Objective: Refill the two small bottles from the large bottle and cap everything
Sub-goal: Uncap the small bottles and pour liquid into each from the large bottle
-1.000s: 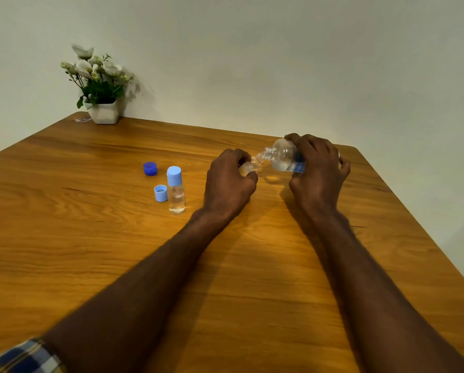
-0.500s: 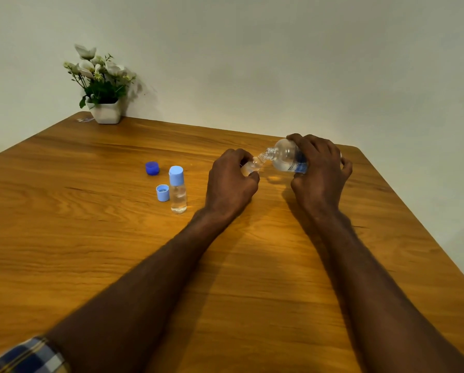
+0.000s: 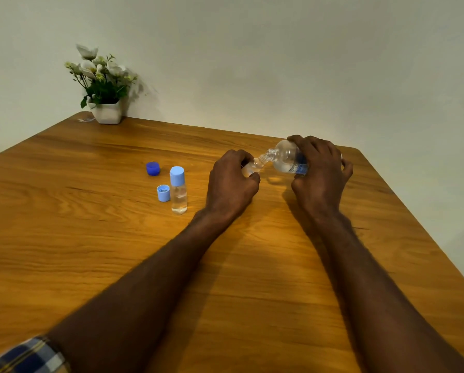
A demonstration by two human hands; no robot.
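My right hand [image 3: 320, 179] grips the large clear bottle [image 3: 287, 157], tipped to the left with its open neck at the mouth of a small clear bottle [image 3: 252, 166]. My left hand [image 3: 232, 184] is wrapped around that small bottle, hiding most of it. A second small bottle [image 3: 179, 193] stands upright to the left with a light blue cap on and clear liquid inside. Beside it lies a loose light blue cap [image 3: 163, 193], open side up. A dark blue cap [image 3: 153, 168] lies a little farther back.
A white pot of white flowers [image 3: 105, 84] stands at the far left corner of the wooden table [image 3: 91, 238], against the wall. The table's right edge runs close to my right arm.
Both hands and both bottles keep the same pouring pose. Only the view has shifted slightly.
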